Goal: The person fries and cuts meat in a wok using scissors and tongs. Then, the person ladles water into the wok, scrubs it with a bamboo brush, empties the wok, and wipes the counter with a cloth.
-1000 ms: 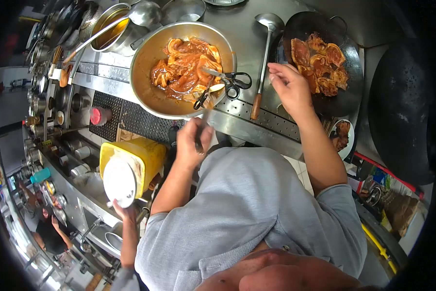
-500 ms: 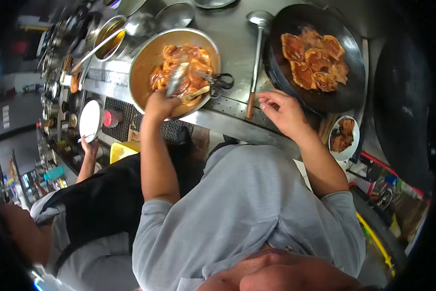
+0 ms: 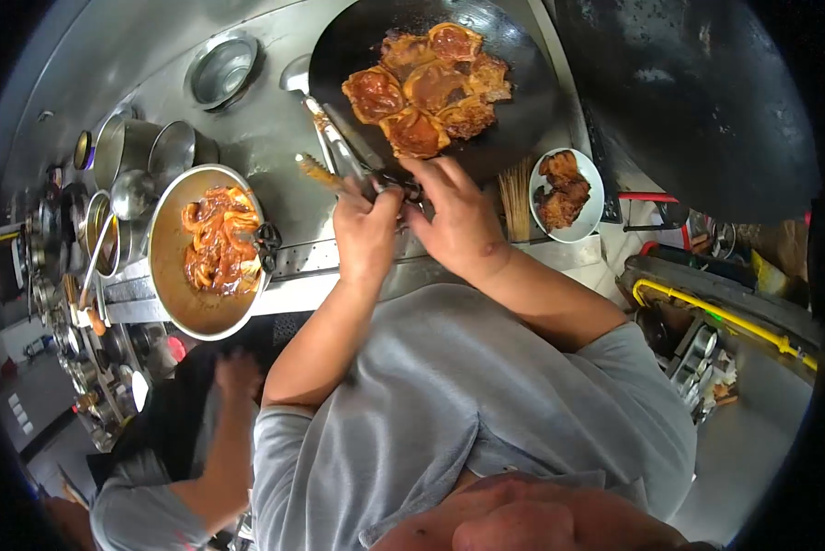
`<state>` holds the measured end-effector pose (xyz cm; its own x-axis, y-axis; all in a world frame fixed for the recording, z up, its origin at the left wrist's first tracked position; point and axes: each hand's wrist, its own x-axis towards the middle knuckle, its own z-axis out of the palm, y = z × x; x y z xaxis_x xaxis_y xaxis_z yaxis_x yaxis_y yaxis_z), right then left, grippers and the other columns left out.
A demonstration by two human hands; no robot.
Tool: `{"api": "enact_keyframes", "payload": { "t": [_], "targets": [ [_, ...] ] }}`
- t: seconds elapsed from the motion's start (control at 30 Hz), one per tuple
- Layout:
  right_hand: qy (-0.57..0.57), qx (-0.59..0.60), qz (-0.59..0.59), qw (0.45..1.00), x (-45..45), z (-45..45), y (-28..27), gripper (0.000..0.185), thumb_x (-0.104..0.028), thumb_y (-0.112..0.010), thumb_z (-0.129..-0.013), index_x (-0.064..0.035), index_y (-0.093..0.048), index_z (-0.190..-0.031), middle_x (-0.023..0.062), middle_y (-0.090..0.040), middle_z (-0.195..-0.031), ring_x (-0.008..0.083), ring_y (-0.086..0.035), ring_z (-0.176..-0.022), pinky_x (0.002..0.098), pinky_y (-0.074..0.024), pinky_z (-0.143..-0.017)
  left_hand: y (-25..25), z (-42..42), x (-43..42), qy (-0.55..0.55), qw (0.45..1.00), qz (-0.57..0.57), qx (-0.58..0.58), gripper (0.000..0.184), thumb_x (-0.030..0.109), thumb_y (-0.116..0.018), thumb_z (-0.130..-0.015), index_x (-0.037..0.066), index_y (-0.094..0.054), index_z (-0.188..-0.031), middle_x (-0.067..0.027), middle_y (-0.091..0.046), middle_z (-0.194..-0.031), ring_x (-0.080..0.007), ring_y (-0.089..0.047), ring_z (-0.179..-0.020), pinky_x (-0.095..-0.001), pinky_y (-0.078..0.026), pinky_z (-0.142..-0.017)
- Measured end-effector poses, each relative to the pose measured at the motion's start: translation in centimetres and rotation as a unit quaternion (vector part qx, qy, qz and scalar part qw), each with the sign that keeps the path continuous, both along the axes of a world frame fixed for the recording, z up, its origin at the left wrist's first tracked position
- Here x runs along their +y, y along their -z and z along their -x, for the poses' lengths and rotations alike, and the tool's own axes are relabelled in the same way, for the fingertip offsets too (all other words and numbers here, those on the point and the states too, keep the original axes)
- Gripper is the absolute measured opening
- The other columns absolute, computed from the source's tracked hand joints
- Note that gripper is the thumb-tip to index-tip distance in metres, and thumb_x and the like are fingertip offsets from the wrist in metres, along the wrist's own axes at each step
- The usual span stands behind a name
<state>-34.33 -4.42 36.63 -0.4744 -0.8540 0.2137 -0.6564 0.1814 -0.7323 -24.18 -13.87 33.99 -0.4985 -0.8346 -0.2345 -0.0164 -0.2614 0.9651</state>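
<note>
We log a kitchen: steel counter (image 3: 275,151), its perforated front strip nearest the body, with a co-worker's arm (image 3: 219,459) low at left, apart from our hands. Item, a black wok (image 3: 533,96), right of centre, bearing browned, glistening meat slices (image 3: 435,84), packed edge to edge. Item, a wide steel bowl (image 3: 166,243) at left, holding strips of sauced raw-looking meat (image 3: 215,230). Item, a white bowl (image 3: 592,173) of dark cooked pieces, right of the wok, a bundle-like bamboo brush (image 3: 516,204) between them. Items, our left hand (image 3: 364,234) and right hand (image 3: 463,225), close together at the wok's near rim. The left grip is narrow, closed round what look like tongs (image 3: 337,138), tips pointing away; the right grip has bent fingers beside them, and we cannot tell what it holds. Item, black-handled scissors (image 3: 265,243) at the bowl's right edge. We judge the step in hand to be settling the tool between both hands. Any move over the slices calls for lifting past the near rim; leftward, a stretch of steel separates wok and bowl, with a ladle (image 3: 295,73) beside the wok.
</note>
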Motion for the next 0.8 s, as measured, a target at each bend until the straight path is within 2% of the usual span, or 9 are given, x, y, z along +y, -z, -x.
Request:
{"api": "enact_keyframes", "payload": {
  "t": [0.07, 0.13, 0.27, 0.33, 0.4, 0.47, 0.5, 0.6, 0.8],
  "targets": [
    [0.002, 0.053, -0.063, 0.997, 1.1, 1.9, 0.8, 0.058, -0.007, -0.071, -0.078, -0.0028, -0.051, -0.133, 0.0195, -0.064, -0.111, 0.0385, -0.063, -0.1, 0.0454, -0.0528, -0.085, -1.1, 1.9, 1.2, 0.02, 0.996, 0.017, -0.088, 0.016, 0.012, -0.067, -0.09, -0.001, -0.057, -0.094, -0.0018, -0.061, -0.078, -0.0086, -0.056, -0.067, -0.0255, -0.046, -0.058],
    [0.029, 0.037, -0.061, 0.997, 1.6, 2.7, 1.0, 0.059, -0.008, -0.071, -0.078, -0.003, -0.051, -0.133, 0.0208, -0.066, -0.109, 0.0391, -0.065, -0.097, 0.0465, -0.0533, -0.084, -1.0, 3.2, 2.0, 0.031, 0.999, 0.02, -0.029, 0.015, 0.011, -0.067, -0.091, 0.0, -0.058, -0.094, -0.0012, -0.061, -0.078, -0.0077, -0.054, -0.07, -0.0255, -0.046, -0.062],
    [0.077, -0.053, -0.15, 0.984, 2.1, 4.6, 2.7, 0.055, -0.009, -0.071, -0.08, -0.0036, -0.054, -0.132, 0.0238, -0.069, -0.099, 0.0412, -0.067, -0.09, 0.0477, -0.0543, -0.079, -1.5, 4.4, 2.3, 0.119, 0.975, 0.077, -0.17, 0.032, 0.033, -0.065, -0.092, 0.002, -0.062, -0.095, -0.0121, -0.066, -0.08, -0.0176, -0.062, -0.075, -0.0346, -0.048, -0.071],
    [0.119, -0.193, -0.083, 0.97, 2.5, 7.1, 4.2, 0.041, -0.019, -0.074, -0.082, -0.0017, -0.062, -0.117, 0.016, -0.072, -0.09, 0.0289, -0.07, -0.081, 0.0402, -0.0531, -0.072, -0.3, 4.1, 1.8, 0.08, 0.988, 0.049, -0.124, 0.016, 0.016, -0.066, -0.096, 0.001, -0.061, -0.097, 0.0016, -0.059, -0.079, -0.0053, -0.049, -0.068, -0.0232, -0.042, -0.06],
    [0.078, -0.307, -0.095, 0.944, 2.7, 12.5, 7.9, 0.051, -0.034, -0.079, -0.084, 0.0015, -0.064, -0.117, 0.0113, -0.068, -0.082, 0.0129, -0.062, -0.064, 0.0263, -0.0478, -0.056, 1.4, 2.9, 1.1, 0.029, 0.998, -0.041, -0.024, 0.014, 0.016, -0.063, -0.099, 0.002, -0.061, -0.1, 0.0007, -0.062, -0.082, -0.0055, -0.051, -0.069, -0.0221, -0.041, -0.06],
    [0.09, -0.477, -0.26, 0.835, 2.2, 16.2, 3.7, 0.06, -0.052, -0.076, -0.083, 0.0009, -0.065, -0.109, 0.0071, -0.06, -0.071, 0.0039, -0.043, -0.046, 0.0204, -0.029, -0.041, 2.3, 0.5, 0.5, 0.034, 0.998, -0.05, 0.012, 0.012, 0.015, -0.062, -0.099, 0.003, -0.061, -0.1, -0.0001, -0.063, -0.083, -0.0053, -0.051, -0.069, -0.0217, -0.041, -0.061],
    [0.097, -0.472, -0.283, 0.829, 1.8, 16.7, 3.4, 0.066, -0.06, -0.074, -0.081, 0.0008, -0.066, -0.106, 0.0062, -0.058, -0.068, 0.0019, -0.029, -0.039, 0.0208, -0.0155, -0.037, 2.9, -1.0, 0.3, 0.044, 0.998, -0.043, 0.01, 0.011, 0.014, -0.062, -0.099, 0.003, -0.06, -0.1, -0.0012, -0.064, -0.086, -0.0053, -0.051, -0.071, -0.0216, -0.041, -0.063],
    [0.085, -0.445, -0.404, 0.795, 0.1, 18.4, 3.5, 0.066, -0.061, -0.075, -0.08, -0.0003, -0.066, -0.102, 0.0056, -0.058, -0.068, 0.0027, -0.029, -0.038, 0.0212, -0.017, -0.036, 4.0, -4.4, 0.3, 0.041, 0.998, -0.034, 0.046, 0.006, 0.009, -0.061, -0.099, 0.005, -0.057, -0.099, -0.0038, -0.066, -0.092, -0.0059, -0.051, -0.074, -0.022, -0.042, -0.065],
    [0.086, -0.453, -0.434, 0.774, -2.5, 20.9, 5.5, 0.064, -0.062, -0.075, -0.079, -0.0026, -0.064, -0.099, 0.0021, -0.054, -0.065, 0.0022, -0.026, -0.036, 0.0208, -0.0173, -0.035, 7.5, -9.9, 1.4, -0.01, 0.997, -0.056, 0.056, 0.005, 0.008, -0.059, -0.099, 0.005, -0.056, -0.102, -0.0059, -0.066, -0.095, -0.0083, -0.054, -0.077, -0.0238, -0.045, -0.067]
  ]
}}
